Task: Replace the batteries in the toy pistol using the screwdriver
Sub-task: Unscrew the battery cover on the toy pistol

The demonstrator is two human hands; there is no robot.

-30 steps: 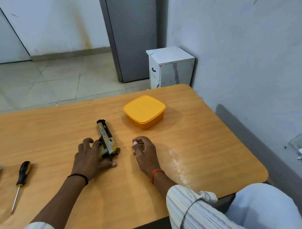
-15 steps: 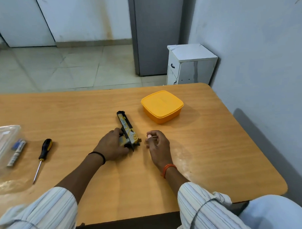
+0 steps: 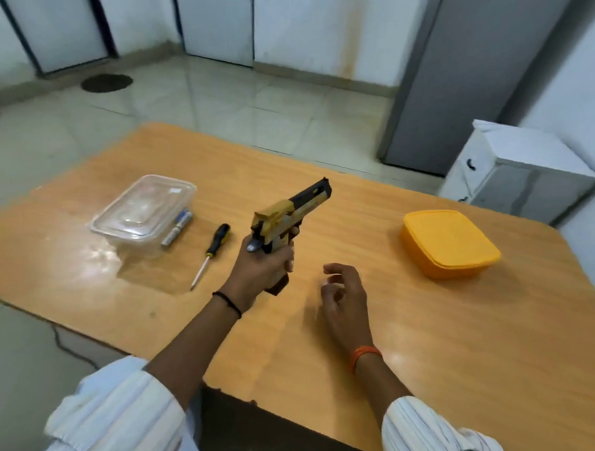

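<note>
Head view: striped sleeves (image 3: 117,420) fill the bottom of the frame. At centre, the left hand (image 3: 257,270) wraps its fingers round the grip of the pistol (image 3: 289,215), lifted clear of the table (image 3: 462,337), barrel aimed toward upper right. The right hand (image 3: 344,298) hovers just beside it, fingers loosely curled, holding nothing. Left of centre lies the screwdriver (image 3: 211,252), then batteries (image 3: 177,227) beside a clear box (image 3: 143,208). A yellow box (image 3: 448,242) sits at right.

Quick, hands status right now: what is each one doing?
Left hand: grips the toy pistol, lifted off the table.
Right hand: fingers loosely curled, holding nothing visible, though the image is blurred.
</note>
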